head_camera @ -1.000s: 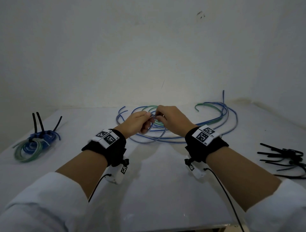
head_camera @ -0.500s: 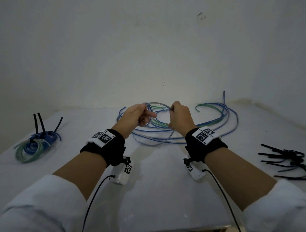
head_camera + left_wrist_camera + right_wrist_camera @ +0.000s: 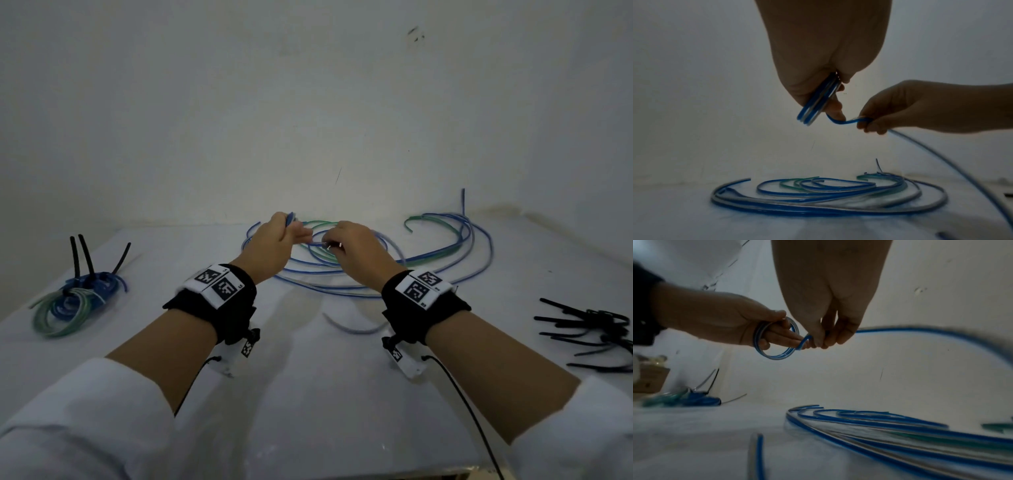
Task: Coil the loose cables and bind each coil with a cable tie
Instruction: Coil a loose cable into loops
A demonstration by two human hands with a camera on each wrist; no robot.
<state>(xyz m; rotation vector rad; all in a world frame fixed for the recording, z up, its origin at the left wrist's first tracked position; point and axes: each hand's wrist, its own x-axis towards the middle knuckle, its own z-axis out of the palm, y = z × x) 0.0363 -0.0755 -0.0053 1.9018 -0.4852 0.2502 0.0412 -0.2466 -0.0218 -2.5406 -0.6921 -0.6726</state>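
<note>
Coiling is the step in hand. The left hand (image 3: 274,246) is held above the middle of the worktop (image 3: 308,394), fingers curled through a small blue coil (image 3: 775,342) of about three turns. Touching it, the right hand (image 3: 356,251) pinches the running blue cable (image 3: 851,121) between thumb and fingertips just where it leaves the coil; from there the cable arcs down to the worktop, and its free end (image 3: 352,327) lies near the right wrist.

The next move, as I judge it, is to lay that pinched length round the left fingers as another turn and slide the pinch further along. The turns must stay stacked under the left thumb or the stiff cable may spring open.

Counts: one coil in progress. A spread of loose cables (image 3: 428,260), blue and green, lies toward the far edge; they overlap too much to count surely. At the left edge sits a pile of bound coils (image 3: 73,301), with three black tie tails standing up, so perhaps three. A heap of black cable ties (image 3: 592,329) lies at the right edge, number unclear.
</note>
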